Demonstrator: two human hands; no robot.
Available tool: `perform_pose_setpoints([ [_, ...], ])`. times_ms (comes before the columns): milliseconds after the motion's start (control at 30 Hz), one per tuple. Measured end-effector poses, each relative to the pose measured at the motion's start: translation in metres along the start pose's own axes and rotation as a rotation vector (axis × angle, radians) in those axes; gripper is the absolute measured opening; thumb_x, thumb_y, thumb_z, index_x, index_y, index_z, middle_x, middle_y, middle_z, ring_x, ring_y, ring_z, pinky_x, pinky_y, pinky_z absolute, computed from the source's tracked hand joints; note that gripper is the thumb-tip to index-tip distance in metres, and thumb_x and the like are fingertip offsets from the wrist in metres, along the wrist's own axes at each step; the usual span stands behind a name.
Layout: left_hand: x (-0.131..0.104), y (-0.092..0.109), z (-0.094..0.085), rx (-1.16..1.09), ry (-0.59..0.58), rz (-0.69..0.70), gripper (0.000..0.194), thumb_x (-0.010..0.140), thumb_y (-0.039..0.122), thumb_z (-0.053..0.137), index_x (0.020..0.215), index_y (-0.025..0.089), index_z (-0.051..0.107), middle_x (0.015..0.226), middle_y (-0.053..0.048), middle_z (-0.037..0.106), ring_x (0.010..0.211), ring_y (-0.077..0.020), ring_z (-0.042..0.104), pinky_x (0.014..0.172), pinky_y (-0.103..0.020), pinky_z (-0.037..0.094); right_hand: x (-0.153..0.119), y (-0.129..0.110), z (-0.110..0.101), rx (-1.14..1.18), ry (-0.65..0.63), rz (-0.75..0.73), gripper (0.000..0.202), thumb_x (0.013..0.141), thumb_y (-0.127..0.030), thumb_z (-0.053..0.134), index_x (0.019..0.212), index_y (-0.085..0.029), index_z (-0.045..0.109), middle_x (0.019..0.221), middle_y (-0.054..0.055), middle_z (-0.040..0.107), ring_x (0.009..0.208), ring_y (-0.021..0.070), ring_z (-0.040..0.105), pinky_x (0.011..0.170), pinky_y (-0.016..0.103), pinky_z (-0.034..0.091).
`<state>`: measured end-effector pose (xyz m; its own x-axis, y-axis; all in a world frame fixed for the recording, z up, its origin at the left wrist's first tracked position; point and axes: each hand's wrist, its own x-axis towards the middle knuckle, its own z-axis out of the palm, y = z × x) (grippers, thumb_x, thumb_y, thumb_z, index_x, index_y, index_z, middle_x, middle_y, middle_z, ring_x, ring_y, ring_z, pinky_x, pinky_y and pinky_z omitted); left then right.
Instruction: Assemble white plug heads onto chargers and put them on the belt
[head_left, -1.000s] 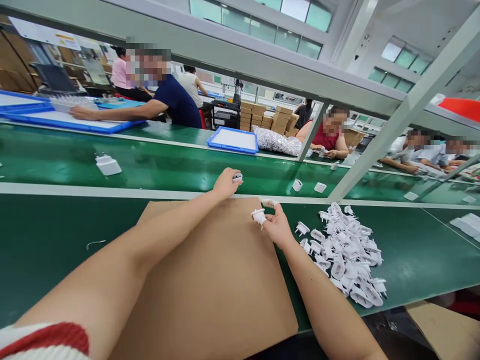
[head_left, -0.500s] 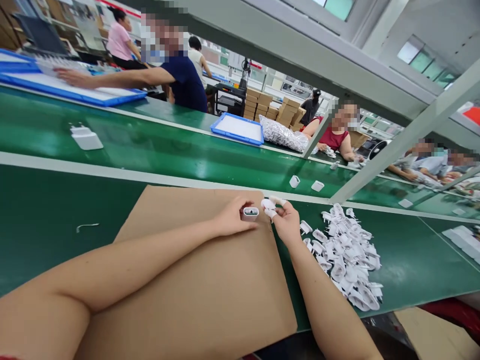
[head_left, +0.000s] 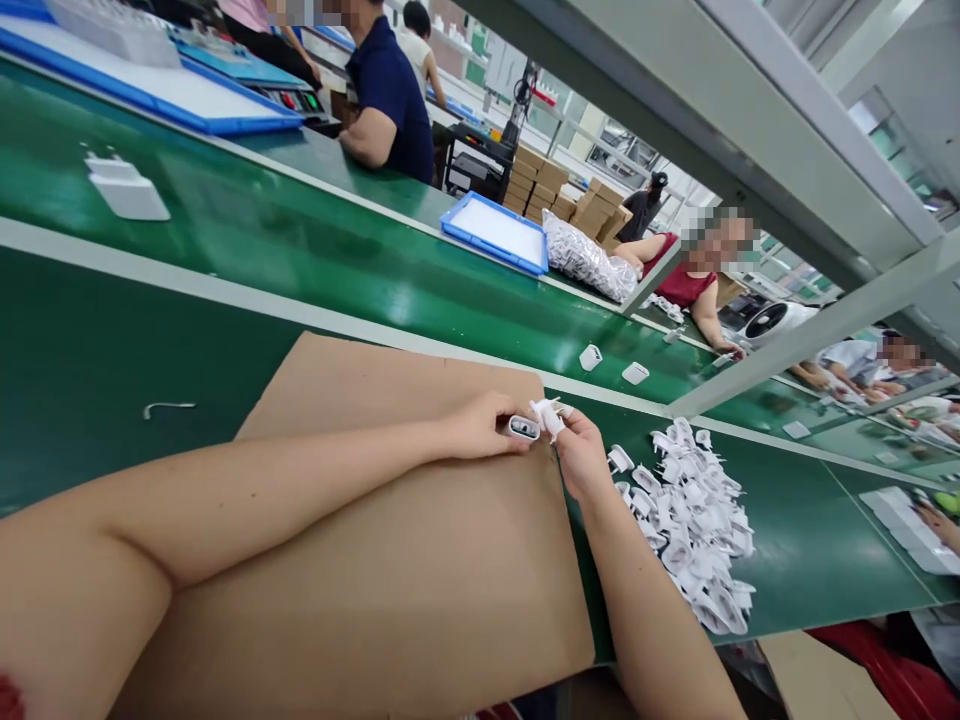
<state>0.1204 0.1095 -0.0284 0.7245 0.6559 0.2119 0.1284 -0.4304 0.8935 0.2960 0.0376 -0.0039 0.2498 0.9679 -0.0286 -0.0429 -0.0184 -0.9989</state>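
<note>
My left hand [head_left: 484,428] is closed around a white charger housing [head_left: 523,428], whose open end faces me and shows dark parts inside. Close beside it, my right hand [head_left: 581,450] pinches a white plug cover [head_left: 546,410] with pins, its fingertips wrapped in white finger covers. The cover is held near the housing's open end; whether they touch I cannot tell. Both hands are over the right edge of a brown cardboard sheet [head_left: 360,560]. To the right of my right hand lies a heap of white plug covers [head_left: 697,510].
Beyond the cardboard runs a green conveyor belt [head_left: 337,280] carrying a white charger [head_left: 129,188] and several housings. Blue-rimmed trays [head_left: 499,232] stand across it. A slanted metal post [head_left: 810,330] rises at right. A bent metal piece [head_left: 169,408] lies left. Co-workers sit opposite.
The plug cover in my right hand has turned, and its pins show now. Both hands have shifted slightly right in view. A co-worker's arm has drawn back from the far left tray.
</note>
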Motion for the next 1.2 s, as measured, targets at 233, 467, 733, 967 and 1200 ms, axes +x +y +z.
perform_pose_setpoints([
  [233, -0.001, -0.003, -0.001, 0.116, 0.061, 0.007, 0.035, 0.075, 0.050, 0.082, 0.081, 0.016, 0.073, 0.078, -0.002, 0.062, 0.069, -0.0168, 0.053, 0.062, -0.028, 0.036, -0.011, -0.007, 0.001, -0.506, -0.013, -0.390, 0.016, 0.085, -0.039, 0.074, 0.094, -0.026, 0.075, 0.099, 0.005, 0.074, 0.094, 0.0238, 0.066, 0.089, 0.040, 0.053],
  [467, 0.000, -0.004, -0.002, 0.065, 0.029, 0.046, 0.037, 0.078, 0.052, 0.080, 0.078, 0.016, 0.072, 0.074, -0.001, 0.059, 0.069, -0.0166, 0.053, 0.062, -0.028, 0.035, -0.013, -0.010, -0.003, -0.983, -0.086, -0.602, 0.015, 0.093, -0.026, 0.059, 0.095, -0.025, 0.073, 0.095, 0.007, 0.068, 0.095, 0.0260, 0.057, 0.089, 0.041, 0.048],
  [733, 0.000, -0.005, -0.002, 0.086, 0.014, 0.031, 0.036, 0.078, 0.052, 0.079, 0.078, 0.016, 0.072, 0.077, -0.002, 0.061, 0.071, -0.0178, 0.055, 0.064, -0.029, 0.037, -0.010, -0.007, -0.004, -1.109, -0.091, -0.648, 0.014, 0.088, -0.017, 0.055, 0.085, -0.022, 0.067, 0.089, 0.008, 0.063, 0.090, 0.0264, 0.053, 0.081, 0.038, 0.045],
  [967, 0.001, -0.009, -0.002, 0.123, 0.034, 0.000, 0.038, 0.075, 0.052, 0.082, 0.079, 0.016, 0.072, 0.074, -0.001, 0.058, 0.068, -0.0172, 0.053, 0.061, -0.029, 0.035, -0.015, -0.010, -0.002, -1.196, 0.031, -0.660, 0.013, 0.088, -0.016, 0.056, 0.086, -0.025, 0.066, 0.088, 0.005, 0.063, 0.097, 0.0263, 0.055, 0.102, 0.045, 0.038],
  [1200, 0.000, -0.008, -0.001, 0.069, 0.037, 0.012, 0.036, 0.075, 0.051, 0.081, 0.079, 0.016, 0.072, 0.078, -0.003, 0.064, 0.074, -0.0202, 0.058, 0.065, -0.030, 0.039, -0.015, -0.010, -0.001, -1.322, 0.002, -0.681, 0.018, 0.076, -0.008, 0.056, 0.078, -0.025, 0.061, 0.087, 0.004, 0.064, 0.098, 0.0261, 0.055, 0.112, 0.050, 0.029],
])
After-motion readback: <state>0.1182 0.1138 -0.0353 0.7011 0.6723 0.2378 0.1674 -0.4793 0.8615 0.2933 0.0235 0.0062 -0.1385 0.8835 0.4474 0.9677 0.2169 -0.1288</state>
